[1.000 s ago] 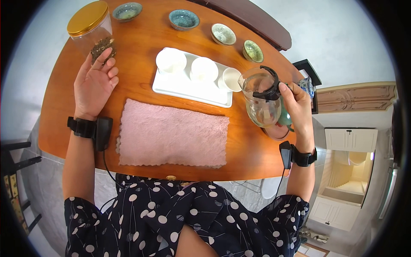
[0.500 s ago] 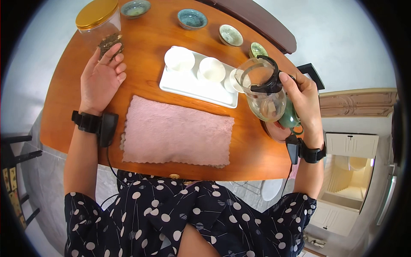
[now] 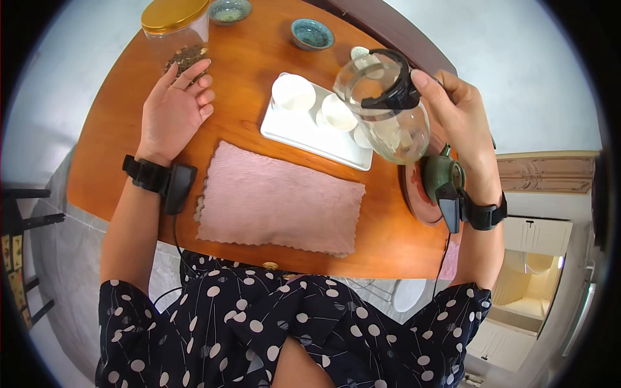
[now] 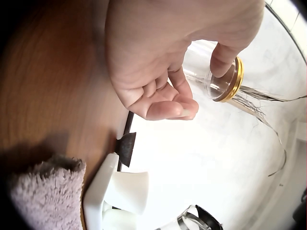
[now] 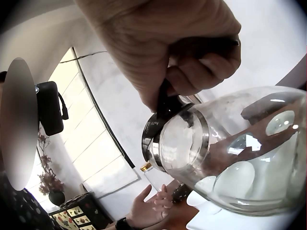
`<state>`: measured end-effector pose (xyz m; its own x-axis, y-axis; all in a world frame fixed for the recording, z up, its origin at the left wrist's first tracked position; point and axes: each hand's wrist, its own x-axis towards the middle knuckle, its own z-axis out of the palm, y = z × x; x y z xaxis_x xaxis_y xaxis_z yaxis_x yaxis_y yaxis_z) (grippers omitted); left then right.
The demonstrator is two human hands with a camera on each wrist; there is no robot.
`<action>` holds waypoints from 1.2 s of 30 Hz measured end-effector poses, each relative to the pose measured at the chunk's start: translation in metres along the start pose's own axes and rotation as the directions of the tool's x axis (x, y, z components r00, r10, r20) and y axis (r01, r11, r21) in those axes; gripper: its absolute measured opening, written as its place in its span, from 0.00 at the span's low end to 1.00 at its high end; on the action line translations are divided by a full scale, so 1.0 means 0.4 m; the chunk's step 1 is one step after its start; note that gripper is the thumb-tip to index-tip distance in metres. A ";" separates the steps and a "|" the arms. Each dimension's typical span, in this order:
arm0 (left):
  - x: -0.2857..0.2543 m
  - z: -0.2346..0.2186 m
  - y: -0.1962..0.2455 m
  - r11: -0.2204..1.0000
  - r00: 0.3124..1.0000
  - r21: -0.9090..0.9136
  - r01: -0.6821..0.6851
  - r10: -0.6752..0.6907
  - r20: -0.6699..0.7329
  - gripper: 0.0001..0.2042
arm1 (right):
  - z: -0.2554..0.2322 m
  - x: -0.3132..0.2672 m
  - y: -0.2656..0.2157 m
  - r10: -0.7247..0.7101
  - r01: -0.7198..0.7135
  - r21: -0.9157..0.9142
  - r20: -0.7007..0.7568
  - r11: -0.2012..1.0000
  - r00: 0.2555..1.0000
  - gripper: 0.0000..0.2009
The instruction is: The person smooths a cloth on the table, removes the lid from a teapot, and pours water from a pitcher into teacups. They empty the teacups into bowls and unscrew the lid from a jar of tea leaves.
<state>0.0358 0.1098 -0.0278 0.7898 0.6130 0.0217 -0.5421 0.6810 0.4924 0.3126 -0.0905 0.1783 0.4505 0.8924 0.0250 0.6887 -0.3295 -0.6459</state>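
Note:
My right hand [image 3: 456, 113] grips the black handle of a glass pot [image 3: 404, 132], which is tilted with its mouth toward the left. The pot hangs over the right end of a white tray [image 3: 310, 143] and partly hides the rightmost white cup. Two more white cups [image 3: 294, 94] stand on that tray. In the right wrist view the fingers of my right hand [image 5: 192, 62] curl round the handle, and the glass pot [image 5: 240, 153] looks clear. My left hand [image 3: 171, 119] is held palm up, fingers loosely bent and holding nothing, near a gold-lidded jar [image 3: 176, 40].
A pink cloth [image 3: 281, 200] lies in front of the tray. Behind the tray are a blue bowl [image 3: 312, 34] and a grey-green bowl [image 3: 229, 10]. A green teapot [image 3: 442, 173] stands on a reddish plate [image 3: 415, 197] at the right, below my right forearm.
The glass pot has been raised and tilted further left, uncovering the green teapot. The head view has shifted, so the table things appear further right. My left hand keeps its pose.

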 end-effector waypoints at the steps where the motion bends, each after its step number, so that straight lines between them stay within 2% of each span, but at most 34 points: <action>1: 0.000 0.000 0.001 1.000 1.000 0.003 0.003 -0.003 0.002 0.24 | 0.000 0.004 -0.001 0.008 -0.008 0.015 -0.012 1.000 1.000 0.21; 2: -0.001 0.000 0.002 1.000 1.000 0.011 -0.001 0.001 -0.001 0.24 | 0.013 -0.003 -0.015 -0.053 0.057 0.072 -0.064 0.996 0.997 0.21; 3: -0.001 0.001 0.002 1.000 1.000 0.019 -0.003 0.003 -0.001 0.24 | 0.010 -0.003 -0.009 -0.049 0.054 0.075 -0.073 0.996 0.996 0.21; 6: -0.002 0.002 0.001 1.000 1.000 0.006 -0.005 0.005 0.017 0.23 | 0.001 -0.011 0.008 -0.062 0.115 0.328 -0.166 0.938 0.984 0.22; 7: -0.001 -0.003 0.002 1.000 0.999 0.018 0.016 -0.017 0.039 0.23 | -0.009 -0.018 0.023 -0.048 0.111 0.330 -0.195 0.937 0.980 0.22; 9: 0.002 -0.014 0.003 1.000 0.996 -0.009 0.008 -0.007 0.087 0.23 | -0.044 -0.027 0.069 0.073 0.130 0.506 -0.363 0.853 0.929 0.22; 10: 0.000 -0.004 0.004 1.000 0.999 -0.021 0.009 -0.008 0.043 0.23 | -0.065 -0.039 0.086 0.087 0.167 0.560 -0.398 0.812 0.913 0.20; 11: 0.000 -0.006 0.006 0.999 0.996 -0.010 0.042 -0.042 0.075 0.23 | -0.088 -0.060 0.095 0.110 0.170 0.556 -0.434 0.813 0.894 0.20; 13: 0.004 -0.022 0.014 1.000 0.989 -0.003 0.030 -0.030 0.146 0.23 | -0.133 -0.107 0.111 0.170 0.302 0.704 -0.516 0.643 0.840 0.19; 14: 0.004 -0.024 0.016 0.998 0.983 0.005 0.060 -0.060 0.176 0.23 | -0.177 -0.136 0.144 0.177 0.319 0.789 -0.468 0.525 0.866 0.19; 15: 0.003 -0.025 0.016 0.999 0.987 0.004 0.041 -0.041 0.155 0.24 | -0.207 -0.161 0.169 0.206 0.362 0.715 -0.574 0.598 0.793 0.18; 17: 0.002 -0.025 0.014 0.999 0.987 0.005 0.044 -0.044 0.152 0.24 | -0.277 -0.231 0.224 0.221 0.379 0.685 -0.619 0.622 0.754 0.19; 18: 0.001 -0.022 0.014 0.999 0.989 0.016 0.037 -0.039 0.145 0.24 | -0.303 -0.263 0.243 0.310 0.376 0.671 -0.672 0.638 0.673 0.19; 19: 0.001 -0.020 0.015 0.999 0.990 0.027 0.028 -0.031 0.136 0.24 | -0.322 -0.292 0.269 0.279 0.415 0.618 -0.724 0.667 0.630 0.22; 21: 0.003 -0.018 0.017 0.999 0.992 0.024 0.043 -0.046 0.120 0.23 | -0.359 -0.358 0.324 0.348 0.380 0.552 -0.802 0.742 0.486 0.22; 22: 0.004 -0.019 0.016 0.999 0.996 0.022 0.036 -0.038 0.086 0.23 | -0.381 -0.393 0.368 0.350 0.380 0.544 -0.810 0.748 0.471 0.22; 24: 0.006 -0.024 0.017 0.999 0.995 0.031 0.035 -0.038 0.091 0.23 | -0.413 -0.457 0.475 0.409 0.306 0.463 -0.884 0.832 0.226 0.22; 25: 0.007 -0.026 0.019 0.999 0.996 0.042 0.024 -0.027 0.086 0.23 | -0.414 -0.482 0.515 0.408 0.308 0.458 -0.887 0.834 0.214 0.22; 27: 0.012 -0.032 0.022 0.998 0.995 0.055 0.029 -0.034 0.096 0.23 | -0.409 -0.520 0.598 0.458 0.201 0.448 -0.889 0.871 -0.003 0.22; 31: 0.013 -0.023 0.021 0.996 0.992 0.085 0.034 -0.044 0.121 0.23 | -0.365 -0.561 0.798 0.471 0.114 0.459 -0.872 0.881 -0.131 0.19; 33: 0.012 -0.020 0.020 0.995 0.991 0.094 0.035 -0.046 0.123 0.23 | -0.335 -0.554 0.867 0.503 0.168 0.477 -0.846 0.862 -0.176 0.18; 36: 0.009 -0.021 0.022 0.994 0.992 0.107 0.030 -0.043 0.119 0.23 | -0.301 -0.542 0.922 0.486 0.174 0.459 -0.855 0.871 -0.182 0.17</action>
<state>0.0314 0.1214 -0.0307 0.8411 0.5309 0.1039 -0.4839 0.6524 0.5833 0.5374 -0.4427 0.0266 0.7386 -0.5859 0.3335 0.4177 0.0094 -0.9085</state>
